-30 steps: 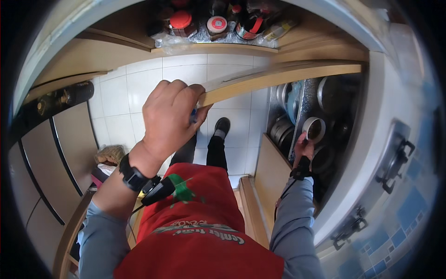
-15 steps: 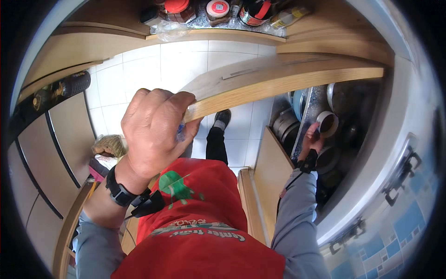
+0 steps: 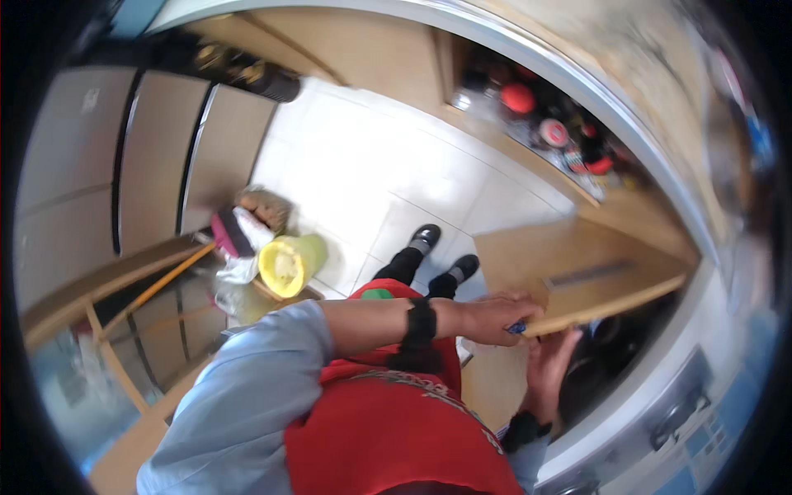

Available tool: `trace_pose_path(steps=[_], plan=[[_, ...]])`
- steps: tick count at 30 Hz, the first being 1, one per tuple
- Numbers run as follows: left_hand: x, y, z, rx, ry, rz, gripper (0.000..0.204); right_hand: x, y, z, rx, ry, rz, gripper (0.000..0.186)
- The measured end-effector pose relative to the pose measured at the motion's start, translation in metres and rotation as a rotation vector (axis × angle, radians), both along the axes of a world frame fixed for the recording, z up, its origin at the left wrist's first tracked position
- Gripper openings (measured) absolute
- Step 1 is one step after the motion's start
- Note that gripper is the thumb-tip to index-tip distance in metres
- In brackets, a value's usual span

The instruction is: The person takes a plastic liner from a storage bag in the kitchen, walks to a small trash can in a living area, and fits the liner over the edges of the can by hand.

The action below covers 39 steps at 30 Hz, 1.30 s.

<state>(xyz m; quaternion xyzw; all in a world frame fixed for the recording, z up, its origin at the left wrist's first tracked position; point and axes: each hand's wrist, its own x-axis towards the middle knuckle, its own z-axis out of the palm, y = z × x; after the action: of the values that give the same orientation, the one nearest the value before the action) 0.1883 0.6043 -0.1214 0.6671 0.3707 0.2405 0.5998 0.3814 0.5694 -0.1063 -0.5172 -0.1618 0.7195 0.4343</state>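
Note:
My left hand (image 3: 502, 318) is closed on the free edge of a light wooden cabinet door (image 3: 590, 285). A small blue thing shows at that hand, too blurred to name. Just below the door edge is my right hand (image 3: 551, 367), its fingers stretched upward and nothing seen in them. Behind the door lies the dark cabinet opening (image 3: 594, 363), partly hidden, with the pots inside barely visible.
A yellow bin (image 3: 293, 264) stands on the white tiled floor beside bags (image 3: 239, 231). Jars with red lids (image 3: 518, 99) fill an open cupboard at the far right. A grey refrigerator (image 3: 157, 148) is on the left; a stove (image 3: 681, 404) edges the lower right.
The view has turned. My right hand has come out of the cabinet, away from the round pale container. My left hand has swung the door closer to the cabinet opening.

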Motion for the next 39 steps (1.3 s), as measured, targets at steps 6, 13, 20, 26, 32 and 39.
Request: trace_pose_path(steps=[6, 13, 20, 26, 32, 39], plan=[[-0.093, -0.046, -0.033, -0.376, -0.240, 0.412, 0.025, 0.040, -0.063, 0.027, -0.149, -0.495, 0.084, 0.052], [-0.224, -0.218, -0.067, -0.676, 0.049, 1.458, 0.013, 0.090, -0.087, 0.044, 0.561, -1.655, 1.037, 0.047], [-0.205, -0.244, -0.002, -1.189, -0.614, 1.892, 0.079, -0.058, -0.022, 0.069, 0.628, -0.997, 1.222, 0.043], [-0.179, -0.217, 0.016, -0.839, -1.528, 1.231, 0.028, -0.260, -0.041, 0.077, 1.384, -0.551, 1.543, 0.041], [-0.222, -0.250, 0.074, -0.825, -1.005, 1.221, 0.032, -0.327, -0.070, 0.057, 1.214, -0.606, 1.625, 0.019], [-0.272, -0.310, 0.037, -0.485, -0.895, 1.256, 0.038, -0.400, -0.113, 0.042, -0.099, -0.040, 1.400, 0.011]])
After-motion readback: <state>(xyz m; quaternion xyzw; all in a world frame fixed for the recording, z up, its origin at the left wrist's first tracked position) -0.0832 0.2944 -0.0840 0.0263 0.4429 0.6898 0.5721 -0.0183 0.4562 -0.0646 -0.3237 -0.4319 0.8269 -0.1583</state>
